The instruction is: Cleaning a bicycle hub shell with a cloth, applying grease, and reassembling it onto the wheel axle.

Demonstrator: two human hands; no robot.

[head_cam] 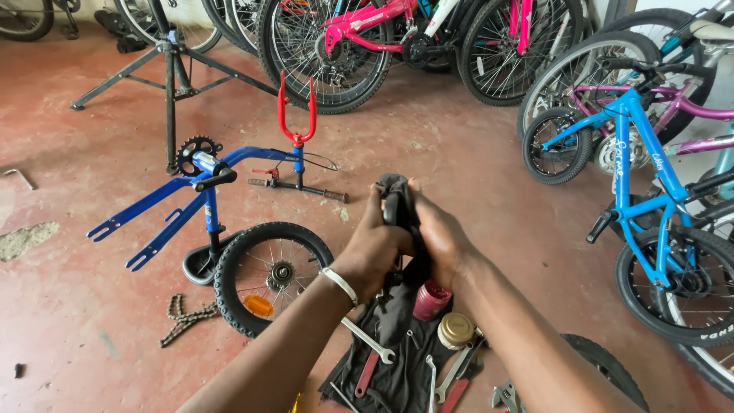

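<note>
Both hands meet at the frame's middle around a black rubber inner tube (pixel 395 200) that is folded or bunched. My left hand (pixel 373 245), with a white band on its wrist, grips the tube from the left. My right hand (pixel 442 241) clasps it from the right, fingers wrapped around. Below the hands lies a black cloth (pixel 386 382) with several spanners (pixel 371 342), a dark red can (pixel 430 300) and a brass-coloured tin (pixel 456 330).
A small blue bike frame (pixel 206 195) with a red fork (pixel 297 115) lies upside down on the red floor, a small wheel (pixel 269 274) leaning by it. A chain (pixel 183 317) lies left. A repair stand (pixel 170 76) is behind. Parked bikes (pixel 642 160) line the back and right. A tyre (pixel 608 371) is at right.
</note>
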